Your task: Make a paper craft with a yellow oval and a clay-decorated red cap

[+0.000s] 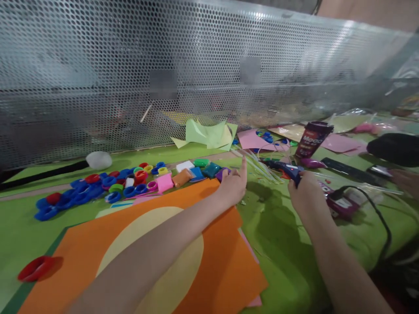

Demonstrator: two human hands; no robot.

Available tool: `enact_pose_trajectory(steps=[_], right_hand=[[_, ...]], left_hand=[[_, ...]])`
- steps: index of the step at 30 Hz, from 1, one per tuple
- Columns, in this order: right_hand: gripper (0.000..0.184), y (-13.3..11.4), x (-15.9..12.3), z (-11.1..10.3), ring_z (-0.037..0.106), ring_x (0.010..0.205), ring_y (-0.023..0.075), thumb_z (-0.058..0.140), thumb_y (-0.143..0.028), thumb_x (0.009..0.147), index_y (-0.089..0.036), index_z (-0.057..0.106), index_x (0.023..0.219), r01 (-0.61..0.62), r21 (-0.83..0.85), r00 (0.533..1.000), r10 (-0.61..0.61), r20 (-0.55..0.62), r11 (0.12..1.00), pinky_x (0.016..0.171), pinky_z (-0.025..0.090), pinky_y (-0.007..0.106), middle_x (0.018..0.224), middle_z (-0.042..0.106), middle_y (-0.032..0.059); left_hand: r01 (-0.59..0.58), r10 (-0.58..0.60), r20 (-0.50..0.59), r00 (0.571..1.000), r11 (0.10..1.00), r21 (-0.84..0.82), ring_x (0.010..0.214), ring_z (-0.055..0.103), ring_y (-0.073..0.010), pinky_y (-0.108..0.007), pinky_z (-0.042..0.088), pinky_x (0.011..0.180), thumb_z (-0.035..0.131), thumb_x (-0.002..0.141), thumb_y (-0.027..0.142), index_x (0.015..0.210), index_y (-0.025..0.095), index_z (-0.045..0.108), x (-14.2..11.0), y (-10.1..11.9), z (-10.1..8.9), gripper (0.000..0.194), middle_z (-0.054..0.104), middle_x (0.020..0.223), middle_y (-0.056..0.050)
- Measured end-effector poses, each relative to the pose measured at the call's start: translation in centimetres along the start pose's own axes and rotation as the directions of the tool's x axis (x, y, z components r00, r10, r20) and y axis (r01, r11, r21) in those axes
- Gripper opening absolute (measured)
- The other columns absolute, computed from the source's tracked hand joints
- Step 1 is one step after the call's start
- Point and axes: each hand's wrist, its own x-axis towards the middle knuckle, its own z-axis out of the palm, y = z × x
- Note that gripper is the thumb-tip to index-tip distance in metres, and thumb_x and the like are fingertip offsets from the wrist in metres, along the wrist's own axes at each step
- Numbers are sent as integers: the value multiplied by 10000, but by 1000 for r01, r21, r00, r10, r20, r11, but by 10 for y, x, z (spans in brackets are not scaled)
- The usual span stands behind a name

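Observation:
My left hand (231,185) is over the far right corner of an orange paper sheet (225,235), one finger raised and the others bent down. Its fingertips are at a purple packet (221,173); whether they touch it I cannot tell. A large pale yellow paper circle (163,222) lies on the orange sheet, partly behind my left forearm. My right hand (307,192) is wrapped round a dark blue glue gun (288,169) with a small red light, its dark nozzle pointing left. Clear sticks (262,168) lie near the nozzle.
Colourful clay packets (181,177) and blue and red plastic rings (81,192) line the back left. Behind stands a perforated metal panel (131,52). A dark cup (312,140), a purple box (342,205) with a black cable (376,209), and another person's hand (406,181) are right.

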Motion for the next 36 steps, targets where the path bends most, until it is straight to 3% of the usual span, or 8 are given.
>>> enact_pose_trajectory(steps=[12,14,16,19,25,36], right_hand=[[334,1,2,-1,560,823,275,434,-185,766,-35,470,1061,-45,21,999,44,19,999,675,419,320,899,575,184],[331,0,2,-2,563,810,273,424,-188,772,-39,467,1064,-43,22,999,42,27,999,664,417,321,895,577,181],[329,-1,1,-4,567,786,268,420,-194,777,-47,466,1068,-47,23,998,46,38,999,647,416,320,884,581,172],[331,-3,-1,-5,571,780,259,420,-198,788,-59,456,1086,-54,20,997,53,49,998,635,415,313,881,582,160],[278,-7,-10,-3,558,620,223,448,-182,781,-79,485,1036,-40,-5,991,40,125,999,564,408,301,752,569,108],[245,-28,-34,-18,589,678,240,399,-144,819,-28,470,1022,-49,-117,976,73,205,992,571,423,308,906,540,209]], left_hand=[[-52,37,-105,994,988,-145,1098,466,-264,-494,332,926,529,837,290,1210,172,435,-7,-8,-2,402,510,1189,-85],[-62,35,-139,990,979,-192,1100,462,-258,-464,318,914,526,827,219,1306,186,301,-8,-10,-5,530,543,1168,-78],[-60,14,-185,983,968,-245,1098,463,-243,-424,304,883,520,806,147,1375,206,58,-8,-12,-10,736,592,1131,-60],[-34,-49,-246,968,946,-322,1065,489,-234,-399,281,840,538,787,147,1353,225,-169,-6,-15,-17,909,642,1061,-34],[-21,-109,-306,946,919,-393,957,544,-210,-377,277,830,555,783,157,1371,249,-56,-7,-21,-32,854,672,913,9],[-80,-60,-360,931,930,-360,912,550,-201,-366,272,792,516,759,91,1363,242,99,-14,-15,-56,749,671,839,29]])
